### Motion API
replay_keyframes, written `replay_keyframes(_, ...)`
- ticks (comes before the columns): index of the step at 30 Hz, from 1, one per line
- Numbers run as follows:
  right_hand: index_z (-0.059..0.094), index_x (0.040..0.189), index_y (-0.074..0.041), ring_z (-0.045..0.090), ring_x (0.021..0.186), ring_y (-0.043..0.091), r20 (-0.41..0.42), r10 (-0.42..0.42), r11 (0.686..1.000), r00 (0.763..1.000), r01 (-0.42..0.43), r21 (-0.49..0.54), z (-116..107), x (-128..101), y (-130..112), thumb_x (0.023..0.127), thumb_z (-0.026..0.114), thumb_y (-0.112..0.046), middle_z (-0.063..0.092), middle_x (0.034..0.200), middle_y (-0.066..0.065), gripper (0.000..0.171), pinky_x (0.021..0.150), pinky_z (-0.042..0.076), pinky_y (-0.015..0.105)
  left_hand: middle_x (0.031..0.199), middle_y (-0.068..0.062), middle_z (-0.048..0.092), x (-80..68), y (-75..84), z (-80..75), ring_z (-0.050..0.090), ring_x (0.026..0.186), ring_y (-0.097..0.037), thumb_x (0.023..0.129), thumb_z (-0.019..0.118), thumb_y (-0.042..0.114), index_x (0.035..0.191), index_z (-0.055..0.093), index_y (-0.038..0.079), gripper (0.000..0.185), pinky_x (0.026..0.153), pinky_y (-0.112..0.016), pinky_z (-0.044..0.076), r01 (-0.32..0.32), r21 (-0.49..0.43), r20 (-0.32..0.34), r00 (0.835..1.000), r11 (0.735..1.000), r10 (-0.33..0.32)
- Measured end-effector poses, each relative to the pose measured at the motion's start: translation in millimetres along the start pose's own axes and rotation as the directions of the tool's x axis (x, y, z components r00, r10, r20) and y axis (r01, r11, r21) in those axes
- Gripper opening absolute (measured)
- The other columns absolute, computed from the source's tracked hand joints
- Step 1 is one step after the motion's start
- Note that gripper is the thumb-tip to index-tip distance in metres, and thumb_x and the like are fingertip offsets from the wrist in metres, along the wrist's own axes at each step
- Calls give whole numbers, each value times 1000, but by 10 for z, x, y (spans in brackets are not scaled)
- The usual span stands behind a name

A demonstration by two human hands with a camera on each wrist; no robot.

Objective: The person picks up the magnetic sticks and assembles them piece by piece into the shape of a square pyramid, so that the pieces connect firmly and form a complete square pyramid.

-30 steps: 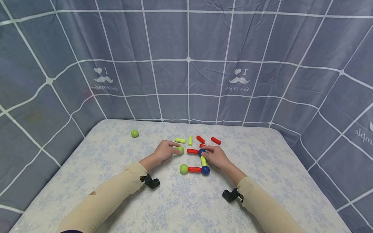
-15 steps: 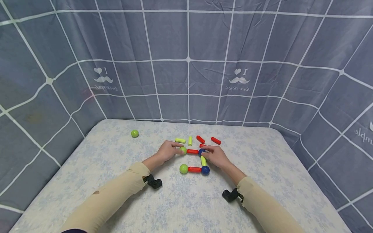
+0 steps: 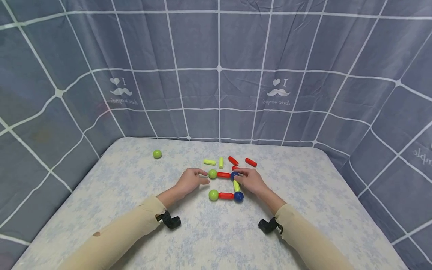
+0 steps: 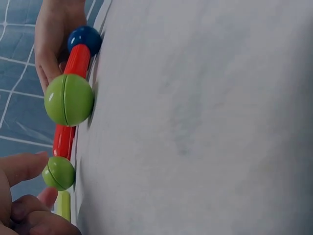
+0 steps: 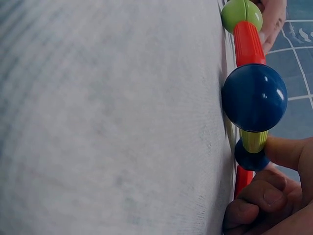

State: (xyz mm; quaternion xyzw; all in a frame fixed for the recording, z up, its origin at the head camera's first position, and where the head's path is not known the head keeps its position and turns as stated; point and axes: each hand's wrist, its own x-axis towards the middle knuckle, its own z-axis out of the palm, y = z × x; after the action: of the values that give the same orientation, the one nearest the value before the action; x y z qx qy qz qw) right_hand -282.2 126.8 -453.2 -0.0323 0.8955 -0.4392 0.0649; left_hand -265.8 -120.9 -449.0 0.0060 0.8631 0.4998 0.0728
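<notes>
A U-shaped chain of balls and rods lies on the table. Its far side runs from a green ball [image 3: 212,174] through a red rod [image 3: 224,175] to a far blue ball [image 3: 233,175]. A yellow-green rod [image 3: 236,186] links that to a near blue ball [image 3: 238,197], then a red rod [image 3: 226,196] and a near green ball [image 3: 213,195]. My right hand [image 3: 252,180] pinches the far blue ball, partly covering it, with the thumb by the yellow-green rod. My left hand [image 3: 189,182] is just left of the far green ball, fingers apart and holding nothing.
Behind the chain lie two yellow-green rods [image 3: 209,162] and several red rods [image 3: 251,162], one partly hidden by my right hand. A loose green ball [image 3: 157,154] sits at the back left. A tile-patterned curtain [image 3: 202,90] rises behind the table.
My left hand brought the green ball rightward against the far red rod's end, then let go and drew back left. My right hand stays at the far blue ball.
</notes>
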Motion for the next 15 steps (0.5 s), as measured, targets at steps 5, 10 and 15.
replay_keyframes(5, 65, 117, -21, 38, 46, 16, 7, 2, 1000, 1000, -2, 1, -6, -2, -1, 86, 66, -28, 41, 54, -1, 32, 44, 29, 26, 63, 2, 39, -149, -9, -12, 38, 60, -13, 76, 74, 26, 100, 70, 14, 27, 55, -27, 34, -36, -13, 65, 997, 999, 36)
replay_keyframes(10, 65, 117, -21, 39, 47, 16, -1, -4, 1000, 1000, 4, -7, -4, 0, 5, 86, 66, -27, 43, 55, 0, 32, 44, 30, 26, 54, 3, 35, -285, -10, 21, 31, 49, -12, 76, 74, 34, 100, 70, 17, 30, 48, -25, 28, -105, -46, 222, 968, 993, 113)
replay_keyframes(15, 66, 116, -21, 40, 48, 16, -4, -7, 1000, 1000, 7, -17, -4, 13, 8, 85, 66, -27, 44, 56, 0, 31, 44, 30, 26, 54, 4, 34, -350, 7, 66, 29, 47, -11, 72, 77, 38, 98, 68, 22, 32, 44, -23, 25, -155, -37, 278, 947, 987, 159)
